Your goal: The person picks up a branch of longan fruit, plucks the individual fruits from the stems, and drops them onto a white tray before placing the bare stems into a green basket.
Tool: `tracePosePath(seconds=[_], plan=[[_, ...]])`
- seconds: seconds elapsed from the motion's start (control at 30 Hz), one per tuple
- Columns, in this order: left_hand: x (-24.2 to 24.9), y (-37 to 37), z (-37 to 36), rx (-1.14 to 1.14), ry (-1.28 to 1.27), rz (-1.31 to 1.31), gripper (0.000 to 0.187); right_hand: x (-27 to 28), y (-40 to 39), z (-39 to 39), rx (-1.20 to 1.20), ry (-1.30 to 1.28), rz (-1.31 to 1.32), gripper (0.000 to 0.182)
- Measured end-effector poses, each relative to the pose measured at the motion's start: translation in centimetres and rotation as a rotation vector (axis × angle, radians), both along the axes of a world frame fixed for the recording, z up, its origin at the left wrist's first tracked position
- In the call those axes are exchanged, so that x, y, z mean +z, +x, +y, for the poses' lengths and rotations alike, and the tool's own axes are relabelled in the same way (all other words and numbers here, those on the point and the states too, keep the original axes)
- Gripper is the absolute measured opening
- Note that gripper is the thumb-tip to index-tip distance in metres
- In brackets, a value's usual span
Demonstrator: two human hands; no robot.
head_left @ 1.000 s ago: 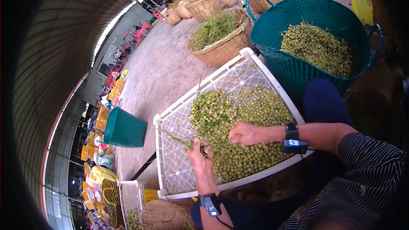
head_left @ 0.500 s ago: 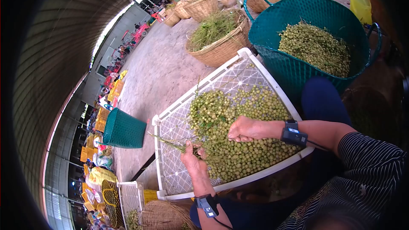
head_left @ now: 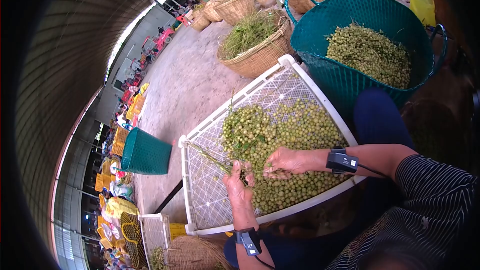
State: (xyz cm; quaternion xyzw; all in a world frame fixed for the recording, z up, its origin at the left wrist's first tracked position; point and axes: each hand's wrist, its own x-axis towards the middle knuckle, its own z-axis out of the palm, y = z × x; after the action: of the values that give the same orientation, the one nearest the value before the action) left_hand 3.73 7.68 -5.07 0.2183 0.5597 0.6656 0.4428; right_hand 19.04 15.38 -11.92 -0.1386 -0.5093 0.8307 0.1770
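A bare concrete floor runs under a corrugated metal roof, daylight entering at the far open end.

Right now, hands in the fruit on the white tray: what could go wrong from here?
1. The white tray looks tilted across the lap, with the green fruit heaped toward its lower rim; a jolt could spill some over.
2. The left hand grips a thin stem that juts over bare mesh; it might snag.
3. The right hand presses into the pile and may crush fruit.
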Motion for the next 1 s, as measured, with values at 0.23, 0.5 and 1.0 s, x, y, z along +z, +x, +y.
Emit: tracePosePath(seconds=[0.23,0.5,1.0], plan=[[-0.4,-0.4,0.1,0.017,-0.016,0.013,0.024,0.5,1.1,0.3,-0.001,0.099,-0.144,0.015],[-0.9,-2.0,0.3,0.198,-0.070,-0.020,0.024,0.2,0.7,1.2,-0.172,0.019,-0.125,0.017],[-0.2,2.0,0.4,0.033,-0.044,0.145,0.027,0.5,0.2,-0.4,-0.041,0.412,0.043,0.015]])
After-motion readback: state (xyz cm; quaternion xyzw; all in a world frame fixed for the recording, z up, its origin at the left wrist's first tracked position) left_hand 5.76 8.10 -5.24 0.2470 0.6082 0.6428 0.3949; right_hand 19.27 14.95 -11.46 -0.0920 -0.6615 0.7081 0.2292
